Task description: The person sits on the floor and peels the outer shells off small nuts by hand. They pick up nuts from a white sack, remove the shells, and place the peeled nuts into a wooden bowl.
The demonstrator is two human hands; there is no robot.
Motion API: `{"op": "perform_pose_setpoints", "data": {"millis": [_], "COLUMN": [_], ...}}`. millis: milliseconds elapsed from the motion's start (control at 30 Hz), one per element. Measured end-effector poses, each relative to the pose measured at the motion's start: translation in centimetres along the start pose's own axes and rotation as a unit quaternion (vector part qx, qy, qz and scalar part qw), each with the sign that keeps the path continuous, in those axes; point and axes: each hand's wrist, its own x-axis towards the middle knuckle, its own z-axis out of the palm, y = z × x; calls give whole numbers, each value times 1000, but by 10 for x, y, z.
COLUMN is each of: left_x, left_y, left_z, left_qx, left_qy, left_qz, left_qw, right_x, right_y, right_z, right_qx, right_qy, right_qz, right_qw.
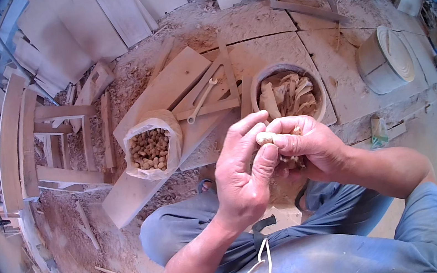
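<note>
- One long plank (160,97) lies slantwise on the sawdust-strewn floor (269,23) and serves as a low bench: the sack and a flat wooden frame (213,95) both rest on it, within arm's reach of the crouching person.
- One round cut drum (385,60) lies on its side, well apart at the right.
- One round tub (291,95) stands just beyond the hands, stuffed with crumpled pale scraps; it sits close, probably so that pieces can be dropped or picked without stretching.
- One plastic sack (151,146), its mouth rolled open, holds far too many small tan wooden plugs to count.
- Left hand (243,175): half curled, thumb and fingers bent round the work, steadying one short pale wooden dowel plug (265,138) at chest height over the knees.
- Right hand (309,143): curled nearly closed, pinching the same plug's other end; whether more pieces lie in its palm I cannot tell.
- One white spoon-like tool (201,101) lies on the frame.
</note>
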Motion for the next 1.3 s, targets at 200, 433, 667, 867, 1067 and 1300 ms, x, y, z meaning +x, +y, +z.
{"op": "perform_pose_setpoints", "data": {"millis": [200,433,667,867,1067,1300], "left_x": [0,4,8,11,8,7], "left_y": [-2,1,-3,1,1,-1], "left_z": [-1,2,-1,0,-3,-6], "left_qx": [46,152,226,260,202,71], "left_qy": [-6,-14,-29,-67,-100,-99], "left_qz": [37,125,213,205,144,100], "left_qw": [998,980,950,941,964,988], "right_x": [-1,-10,-14,-14,-12,-16], "right_y": [1,-3,-1,-5,-4,-7], "right_z": [-3,-6,-4,-3,-5,-4], "right_qx": [-3,70,19,7,15,53], "right_qy": [-29,-96,-122,-52,-6,-69], "right_qz": [33,63,71,91,130,106], "right_qw": [999,991,990,994,991,991]}}
